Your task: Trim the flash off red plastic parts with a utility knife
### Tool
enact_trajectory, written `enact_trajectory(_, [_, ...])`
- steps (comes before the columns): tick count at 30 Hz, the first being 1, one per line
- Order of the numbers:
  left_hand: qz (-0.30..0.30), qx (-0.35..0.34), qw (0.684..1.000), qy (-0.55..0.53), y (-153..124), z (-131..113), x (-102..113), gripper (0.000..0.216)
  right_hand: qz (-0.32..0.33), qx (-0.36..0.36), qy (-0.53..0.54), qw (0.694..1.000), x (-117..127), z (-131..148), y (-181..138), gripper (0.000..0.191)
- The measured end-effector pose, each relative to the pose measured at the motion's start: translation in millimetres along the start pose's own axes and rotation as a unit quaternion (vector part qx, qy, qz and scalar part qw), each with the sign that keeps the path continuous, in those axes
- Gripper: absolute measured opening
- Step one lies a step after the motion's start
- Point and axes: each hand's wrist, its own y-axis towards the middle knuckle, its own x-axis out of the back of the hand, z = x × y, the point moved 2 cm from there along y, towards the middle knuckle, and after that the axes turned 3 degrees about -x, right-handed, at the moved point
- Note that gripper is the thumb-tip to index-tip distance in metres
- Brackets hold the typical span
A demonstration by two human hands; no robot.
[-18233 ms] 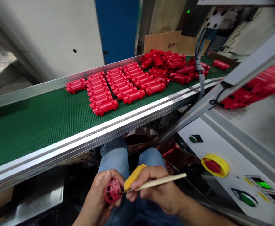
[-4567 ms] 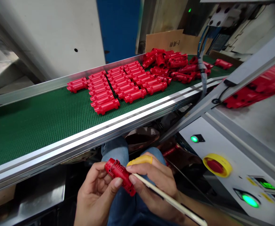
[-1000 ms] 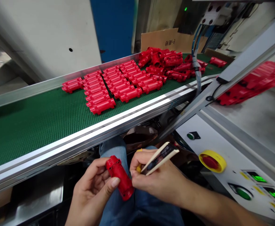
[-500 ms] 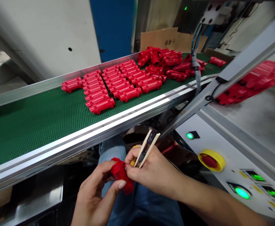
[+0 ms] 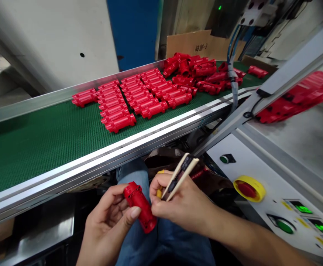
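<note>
The left hand [image 5: 106, 218] curls firmly around a red plastic tube [image 5: 139, 207] so it stays still above the lap [image 5: 167, 247], while the right hand [image 5: 180, 210] pinches a thin pale tool [image 5: 180, 177] close beside it.

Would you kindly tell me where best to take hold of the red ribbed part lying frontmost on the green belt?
Grip the red ribbed part around its middle from above and the near side. It lies across the green belt with open belt in front, while the next part sits close behind; its wider ends should stop slipping.
</note>
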Motion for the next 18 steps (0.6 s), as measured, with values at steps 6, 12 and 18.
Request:
enact_trajectory(6, [0.006, 0.020, 0.999, -0.049, 6.7, 10.1, 11.9, 0.030, -0.052, 0.152, -0.042, 0.986, 12.7, -9.6, -11.1, 0.012])
enact_trajectory(12, [-0.016, -0.011, 0.998, -0.059, 5.5, 11.0, 7.1, 0.031, -0.092, 0.239, 0.010, 0.967, -0.2, -20.1, -22.2, 0.024])
enact_trajectory(18, [-0.011, -0.024, 0.998, -0.061, 5.0, 12.1, 4.8, 0.030, -0.126, 0.297, 0.013, 0.946, -10.8, -26.0, -26.0, 0.019])
